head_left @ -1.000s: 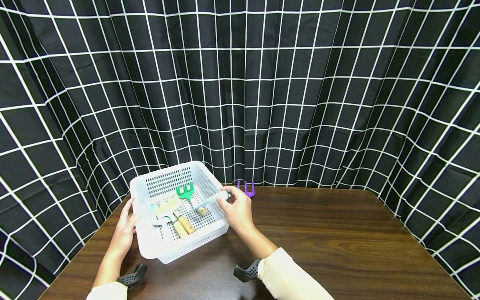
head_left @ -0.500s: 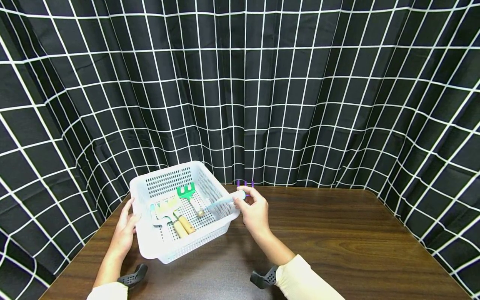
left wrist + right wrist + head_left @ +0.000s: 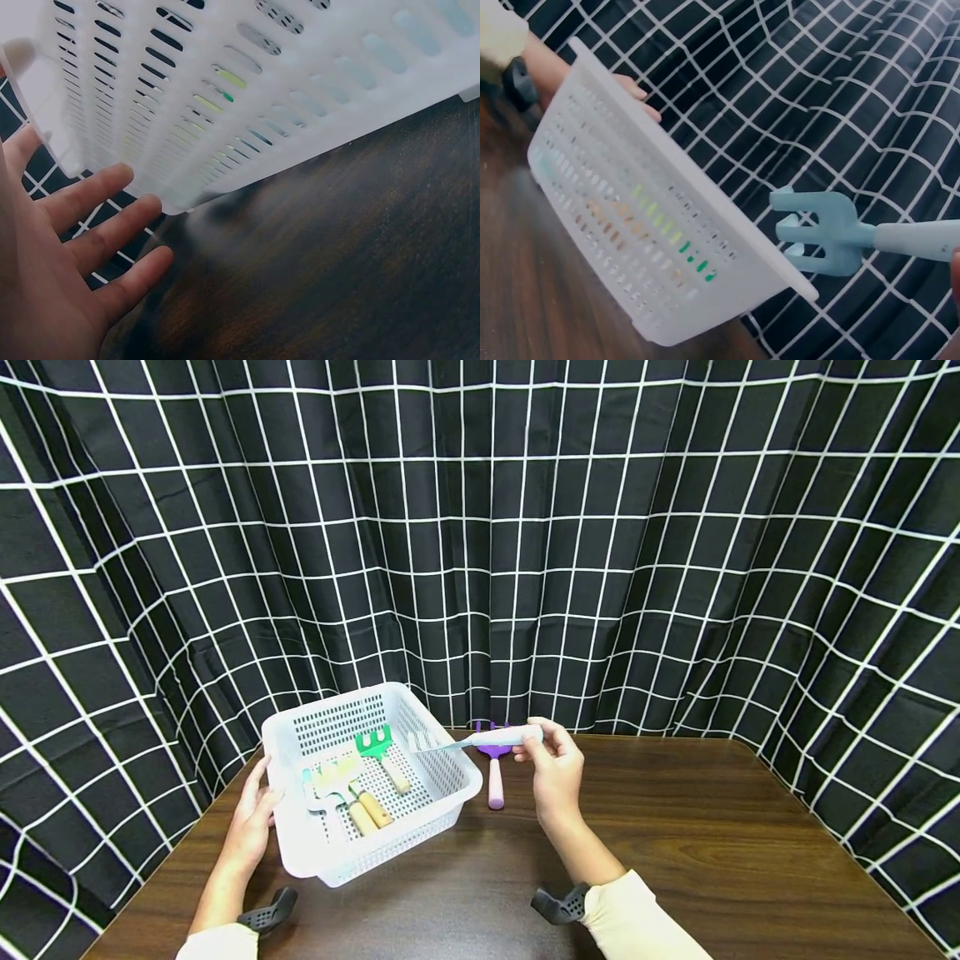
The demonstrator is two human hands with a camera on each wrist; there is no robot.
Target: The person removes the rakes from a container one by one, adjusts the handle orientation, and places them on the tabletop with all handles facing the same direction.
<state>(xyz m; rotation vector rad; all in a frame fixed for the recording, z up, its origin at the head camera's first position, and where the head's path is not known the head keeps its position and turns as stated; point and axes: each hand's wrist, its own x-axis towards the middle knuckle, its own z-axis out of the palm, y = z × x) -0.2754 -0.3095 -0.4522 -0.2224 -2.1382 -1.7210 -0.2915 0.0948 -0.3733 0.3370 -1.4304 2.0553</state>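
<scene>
A white slotted plastic basket [image 3: 300, 847] stands at the left of the table with several small garden tools in it. My left hand [image 3: 251, 822] grips its left rim, thumb over the edge and fingers outside; in the left wrist view the fingertips [image 3: 116, 176] lie along the slotted wall. My right hand [image 3: 558, 772] pinches the pale handle end of a light blue toy hand rake [image 3: 840, 232]. The rake is held sideways above the basket's right rim, its tines pointing left over the basket. Beneath and behind the handle, a purple hand fork [image 3: 496, 781] lies on the table.
Inside the basket are a green hand fork [image 3: 375, 743], a yellow tool head [image 3: 341, 770], a light blue tool [image 3: 318, 800] and wooden-coloured handles [image 3: 373, 807]. The brown wooden table [image 3: 675, 827] extends rightward. A black gridded curtain [image 3: 600, 568] closes off the back and sides.
My right hand has moved right with the light blue hand rake, lifting it out past the basket's right rim. The purple fork's handle has come into view. My left hand stays put.
</scene>
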